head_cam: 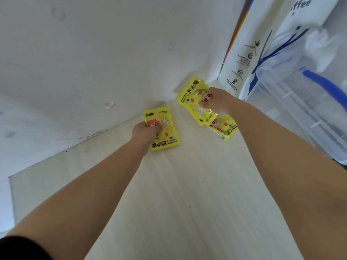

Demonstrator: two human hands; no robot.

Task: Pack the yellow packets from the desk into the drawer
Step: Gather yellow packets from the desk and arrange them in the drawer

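**Both hands full of yellow hand warmer packets**

So the left hand (145,131) is curled closed around the edge of one yellow packet (165,131), thumb pressed down on the front of it, right by the little flower print. That packet sits flat or nearly flat against the pale wooden desk (187,194), close to the back edge where the desk meets the wall (93,53).

The right hand (218,102) is closed too, pinching a bunch of packets. I count two for sure: an upper packet (193,96) sticking out past the fingers toward the wall, and a lower packet (223,128) poking out under the hand. There might be a third one squished between them, can't really tell since they overlap. The bunch looks lifted a bit off the desk, tilted.

So three packets visible total, one left, two right.

Off to the right there's a white paper bag (244,53) with printing on it and a clear plastic bin (300,102).
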